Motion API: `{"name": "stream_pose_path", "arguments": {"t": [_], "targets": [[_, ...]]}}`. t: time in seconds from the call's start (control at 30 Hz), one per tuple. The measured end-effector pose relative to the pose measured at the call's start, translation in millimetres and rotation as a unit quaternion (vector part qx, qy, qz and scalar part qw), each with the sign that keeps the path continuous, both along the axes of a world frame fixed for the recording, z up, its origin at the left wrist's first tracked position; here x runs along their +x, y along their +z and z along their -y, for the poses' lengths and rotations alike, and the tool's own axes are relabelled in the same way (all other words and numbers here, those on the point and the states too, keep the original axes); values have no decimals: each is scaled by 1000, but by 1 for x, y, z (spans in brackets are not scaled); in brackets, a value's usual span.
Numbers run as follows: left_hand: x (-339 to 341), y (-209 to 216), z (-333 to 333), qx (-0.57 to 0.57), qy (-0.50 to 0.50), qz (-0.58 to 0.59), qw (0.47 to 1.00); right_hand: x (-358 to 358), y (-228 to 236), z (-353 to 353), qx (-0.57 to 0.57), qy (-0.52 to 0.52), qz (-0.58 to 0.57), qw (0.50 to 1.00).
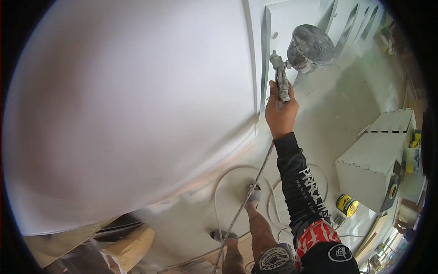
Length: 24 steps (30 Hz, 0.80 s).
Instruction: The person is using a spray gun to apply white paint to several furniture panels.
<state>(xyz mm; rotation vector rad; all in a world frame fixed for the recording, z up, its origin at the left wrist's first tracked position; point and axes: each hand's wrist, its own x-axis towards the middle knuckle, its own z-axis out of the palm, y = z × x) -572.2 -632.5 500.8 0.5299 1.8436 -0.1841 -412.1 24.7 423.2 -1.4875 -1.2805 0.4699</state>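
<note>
My right hand (281,112) is wrapped round the handle of a paint-caked spray gun (282,80). A round, grey-spattered paint cup (311,48) is fixed to the gun's right side. The nozzle points away from me, beside a white slatted panel (286,27). To the left spreads a large, smooth white curved panel (150,100), and the gun is just past its right edge. From beneath my wrist a spattered air hose (246,201) slants down to the lower edge. Whether paint is leaving the nozzle cannot be made out. My left hand is out of view.
Loops of pale hose (219,187) lie on the floor around my feet. At the right stand a white box-shaped cabinet (367,157) and a yellow-and-black can (346,205). A brown paper bag (130,249) sits below the large panel at lower left.
</note>
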Motion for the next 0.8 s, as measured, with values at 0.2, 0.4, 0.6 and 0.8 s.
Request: {"name": "stream_pose_path", "arguments": {"t": [0.2,0.4,0.6,0.8], "targets": [[6,25,-20,-78,-58,-14,995,18,-28,5,-53,-5,-7,999],[6,30,26,-73,37,-70,994,21,-49,22,-153,-13,-13,988],[28,56,-30,-26,23,-39,999,37,-75,26,-168,-19,2,986],[19,59,10,-33,-70,-53,996,35,-106,31,-178,-11,-9,984]]}}
